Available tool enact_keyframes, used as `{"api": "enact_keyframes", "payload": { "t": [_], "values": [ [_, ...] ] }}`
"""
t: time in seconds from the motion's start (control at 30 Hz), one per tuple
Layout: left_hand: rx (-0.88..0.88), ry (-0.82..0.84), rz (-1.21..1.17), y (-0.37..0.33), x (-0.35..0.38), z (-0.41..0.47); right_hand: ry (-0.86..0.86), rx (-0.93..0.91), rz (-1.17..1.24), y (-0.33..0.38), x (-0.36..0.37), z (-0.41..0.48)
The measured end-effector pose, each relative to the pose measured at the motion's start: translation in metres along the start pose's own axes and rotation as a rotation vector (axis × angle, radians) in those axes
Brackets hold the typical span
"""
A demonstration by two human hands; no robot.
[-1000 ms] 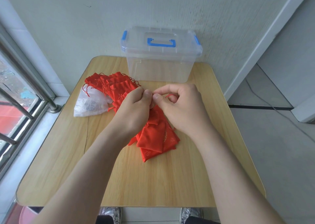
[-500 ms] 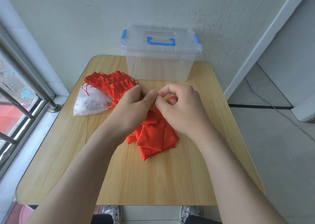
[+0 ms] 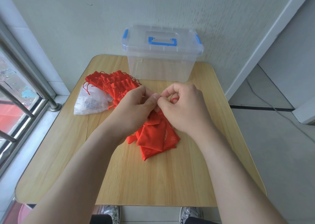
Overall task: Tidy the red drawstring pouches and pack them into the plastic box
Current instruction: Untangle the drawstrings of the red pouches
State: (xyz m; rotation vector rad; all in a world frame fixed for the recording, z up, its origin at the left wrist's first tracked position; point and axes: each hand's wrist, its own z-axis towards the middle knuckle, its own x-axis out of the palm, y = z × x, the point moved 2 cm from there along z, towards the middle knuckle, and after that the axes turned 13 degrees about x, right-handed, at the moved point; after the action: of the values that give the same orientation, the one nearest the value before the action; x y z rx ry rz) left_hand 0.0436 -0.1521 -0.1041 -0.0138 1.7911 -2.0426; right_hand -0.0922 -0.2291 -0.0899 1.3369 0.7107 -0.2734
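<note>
1. Wood-grain table (image 3: 170, 181) is sitting in a white-walled corner beside a barred window (image 3: 17, 80).
2. Fingertips (image 3: 154, 98) of the left hand (image 3: 134, 109) are meeting those of the right hand (image 3: 185, 111). Both hands are pinching the red string (image 3: 174, 98) narrowly at the neck of one pouch (image 3: 151, 131), and a loop of it is showing by the right fingers.
3. That pouch is lying on a small heap of pouches (image 3: 150, 153) directly under the hands, at mid-table.
4. More pouches are sprawling in a bigger pile (image 3: 115, 85) toward the far left, partly over a white bag (image 3: 90, 103).
5. At the far edge, a clear plastic box (image 3: 162, 67) is waiting against the wall, wearing its lid (image 3: 179, 36) and looking empty.
6. By their looks, the pouches are going to handle as light, limp, probably slick cloth, with loose strings likely to be snagging on each other. Taking each one by the gathered neck, or pinching a flattened stack from both sides, is looking like the safest hold.
</note>
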Motion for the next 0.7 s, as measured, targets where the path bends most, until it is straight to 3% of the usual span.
{"api": "enact_keyframes", "payload": {
  "t": [0.33, 0.53, 0.7],
  "values": [
    [-0.004, -0.078, -0.118, -0.0006, -0.0062, -0.0009, 0.123, 0.285, 0.289, 0.0004, -0.0004, 0.0036],
    [0.032, -0.022, 0.013, -0.0011, -0.0060, -0.0025, 0.097, 0.263, 0.259, -0.0004, 0.0013, 0.0033],
    [0.038, -0.043, 0.086, 0.0004, -0.0090, -0.0034, 0.102, 0.084, 0.056, -0.0001, -0.0045, 0.0013]
  ]
}}
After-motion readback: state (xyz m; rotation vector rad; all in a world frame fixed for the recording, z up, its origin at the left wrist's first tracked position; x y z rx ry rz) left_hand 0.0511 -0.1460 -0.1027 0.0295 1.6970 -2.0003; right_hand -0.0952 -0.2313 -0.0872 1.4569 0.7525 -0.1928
